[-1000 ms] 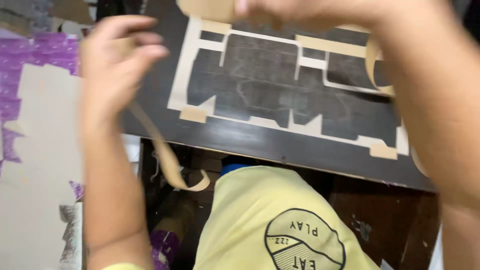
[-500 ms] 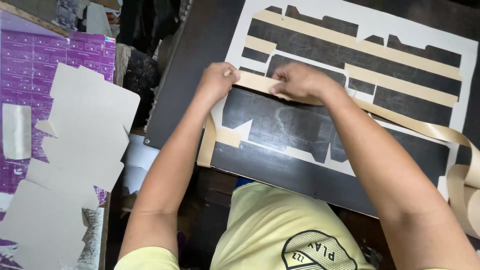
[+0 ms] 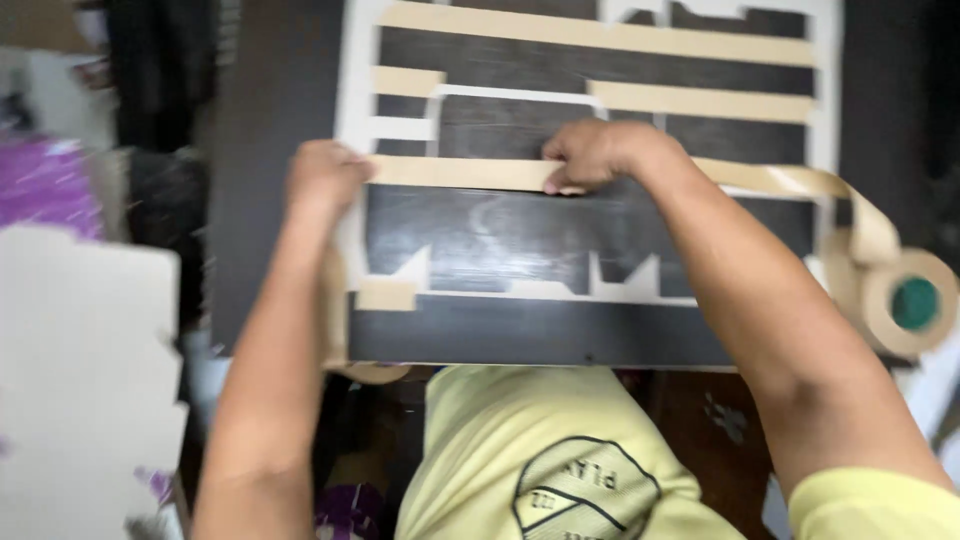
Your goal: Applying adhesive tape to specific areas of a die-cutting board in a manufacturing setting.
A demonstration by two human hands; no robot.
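Tape strip (image 3: 460, 172) pressed onto dark board (image 3: 270, 150).
Pinned flat by left hand (image 3: 325, 175) and right hand (image 3: 595, 155), set apart; tape roll (image 3: 905, 300) at board edge.

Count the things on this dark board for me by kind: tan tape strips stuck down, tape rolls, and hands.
Tan tape strips: 5
Tape roll: 1
Hands, left hand and right hand: 2
Total: 8

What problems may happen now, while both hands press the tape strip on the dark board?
1. The strip spans between the left hand and the right hand; uneven pressing could leave it wrinkled or crooked.
2. The tape toward the roll looks twisted, so it may stick to itself.
3. The roll sits at the board edge and might fall, pulling the strip.
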